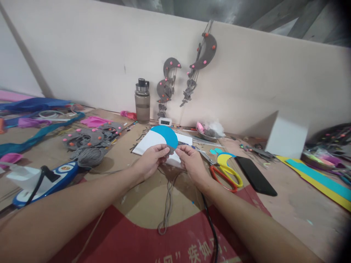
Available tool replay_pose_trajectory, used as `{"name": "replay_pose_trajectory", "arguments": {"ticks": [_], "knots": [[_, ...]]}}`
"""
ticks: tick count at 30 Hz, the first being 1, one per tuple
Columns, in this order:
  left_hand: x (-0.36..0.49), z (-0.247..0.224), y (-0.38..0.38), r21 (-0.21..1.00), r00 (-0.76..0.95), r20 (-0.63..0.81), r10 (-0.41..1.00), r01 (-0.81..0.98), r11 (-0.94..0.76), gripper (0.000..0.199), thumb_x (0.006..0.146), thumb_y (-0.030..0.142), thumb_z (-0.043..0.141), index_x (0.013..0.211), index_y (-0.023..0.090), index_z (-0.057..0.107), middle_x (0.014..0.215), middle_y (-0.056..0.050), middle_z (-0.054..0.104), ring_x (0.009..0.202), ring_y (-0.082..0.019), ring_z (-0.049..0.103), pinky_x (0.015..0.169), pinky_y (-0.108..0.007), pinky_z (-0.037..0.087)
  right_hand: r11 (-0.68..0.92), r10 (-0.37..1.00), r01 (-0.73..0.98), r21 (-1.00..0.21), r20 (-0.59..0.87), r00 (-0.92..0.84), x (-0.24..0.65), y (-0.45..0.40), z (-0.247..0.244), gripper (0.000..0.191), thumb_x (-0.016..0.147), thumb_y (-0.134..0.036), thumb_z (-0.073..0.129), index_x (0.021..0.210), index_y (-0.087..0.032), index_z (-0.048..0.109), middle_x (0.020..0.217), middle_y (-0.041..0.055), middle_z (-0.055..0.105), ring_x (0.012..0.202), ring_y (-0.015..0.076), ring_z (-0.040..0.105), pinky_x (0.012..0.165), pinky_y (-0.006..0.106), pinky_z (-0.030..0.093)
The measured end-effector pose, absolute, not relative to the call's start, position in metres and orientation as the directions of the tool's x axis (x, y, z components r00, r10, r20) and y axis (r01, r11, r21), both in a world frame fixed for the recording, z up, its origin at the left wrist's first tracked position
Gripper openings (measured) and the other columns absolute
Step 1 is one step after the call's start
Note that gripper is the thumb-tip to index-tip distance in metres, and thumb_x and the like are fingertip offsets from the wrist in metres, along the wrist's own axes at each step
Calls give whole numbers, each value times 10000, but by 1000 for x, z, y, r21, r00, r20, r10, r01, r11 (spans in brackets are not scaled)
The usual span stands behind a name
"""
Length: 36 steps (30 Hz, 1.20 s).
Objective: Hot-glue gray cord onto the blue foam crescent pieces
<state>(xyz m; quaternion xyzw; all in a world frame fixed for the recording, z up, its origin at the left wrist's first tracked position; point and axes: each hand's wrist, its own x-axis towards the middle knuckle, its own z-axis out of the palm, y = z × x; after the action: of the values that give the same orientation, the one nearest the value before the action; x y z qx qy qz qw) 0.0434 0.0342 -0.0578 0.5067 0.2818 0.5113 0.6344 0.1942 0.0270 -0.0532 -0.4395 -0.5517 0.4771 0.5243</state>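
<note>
My left hand [153, 159] and my right hand [190, 160] meet near the middle of the view, each with thumb and fingers pinched. Between their fingertips is the lower end of a crescent piece [168, 135], blue on its face, with a small grey part at the tip. White paper [146, 141] lies behind the crescent. Below the hands a looped grey cord [168, 204] hangs or lies over the cardboard. Scissors with red and yellow handles [231, 175] lie just right of my right hand.
A bottle [142, 104] and a small white clock [165, 121] stand by the wall. Grey crescent hangings [207, 53] are on it. A black phone [256, 175] lies right of the scissors, grey yarn [90, 156] at the left, near a blue-and-white power strip [60, 179].
</note>
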Motion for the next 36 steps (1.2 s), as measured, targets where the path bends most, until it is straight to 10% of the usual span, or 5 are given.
{"name": "replay_pose_trajectory", "arguments": {"ticks": [7,21,36], "knots": [[45,-59,34,927,258,180,949,-366,-77,221,705,320,671,769,158,536,650,23,525,546,-74,435,542,-222,318,225,974,20,-974,224,-39,189,17,-44,201,690,-371,616,753,-181,595,594,-47,521,430,54,342,431,205,280],[49,-55,21,862,125,405,906,279,-424,148,738,327,583,743,181,565,762,-23,610,726,-161,550,646,-274,397,318,942,323,-892,335,-2,187,11,-45,200,756,-352,554,810,-182,646,689,-6,598,619,126,478,601,248,373],[49,-60,27,976,89,191,978,-127,-179,129,697,253,587,699,196,471,679,24,546,576,-130,557,571,-294,485,436,885,507,-743,457,-90,185,-1,-41,89,804,-287,496,811,-203,524,593,-52,465,517,108,382,513,234,286]]}}
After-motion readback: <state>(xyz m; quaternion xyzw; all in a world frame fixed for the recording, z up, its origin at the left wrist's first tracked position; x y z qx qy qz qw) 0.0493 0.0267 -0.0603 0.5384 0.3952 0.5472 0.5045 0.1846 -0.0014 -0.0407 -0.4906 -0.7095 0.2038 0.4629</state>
